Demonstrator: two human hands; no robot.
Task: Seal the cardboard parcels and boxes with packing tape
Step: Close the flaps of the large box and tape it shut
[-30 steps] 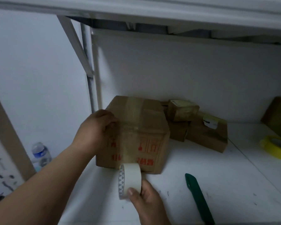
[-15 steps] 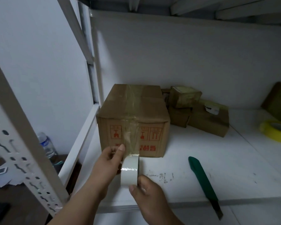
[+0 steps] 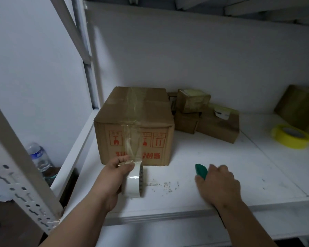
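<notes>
The right hand (image 3: 218, 186) lay over the green cutter (image 3: 201, 171), hiding all but its rounded far tip; the grip could not be judged. The red print on the large box (image 3: 134, 125) was partly veiled by clear tape. At the shelf's far right corner, a brown parcel (image 3: 300, 107) was cut off by the frame edge. The bottle's (image 3: 38, 157) label was unreadable.

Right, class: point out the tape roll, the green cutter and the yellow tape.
tape roll (image 3: 133, 182), head view, on its white outer band
green cutter (image 3: 201, 171), head view, on its exposed tip
yellow tape (image 3: 291, 139), head view, on its side wall
</notes>
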